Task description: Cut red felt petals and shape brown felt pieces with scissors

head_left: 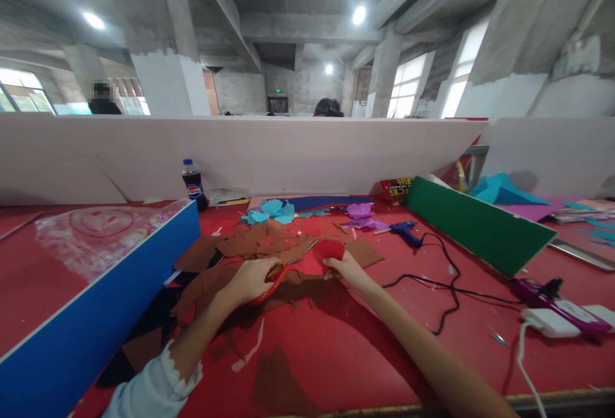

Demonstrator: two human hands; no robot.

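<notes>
My left hand (250, 282) is closed around the orange handles of a pair of scissors (273, 287). The blades reach right and away from me, toward a rounded red piece (328, 250). Thumb and fingers of my right hand (346, 269) pinch that red piece at its lower edge. It looks like paper or felt; I cannot tell which. Whether the blades touch it is unclear. Brown cut pieces (254, 240) lie in a loose heap under and around both hands, on the red table (365, 354).
A blue panel (110, 296) stands at left, a green panel (480, 229) at right. Behind are a cola bottle (193, 186), blue scraps (271, 211) and purple scraps (360, 213). A blue glue gun (407, 233) trails its cord toward a purple power strip (567, 309). A white partition (288, 155) closes the back.
</notes>
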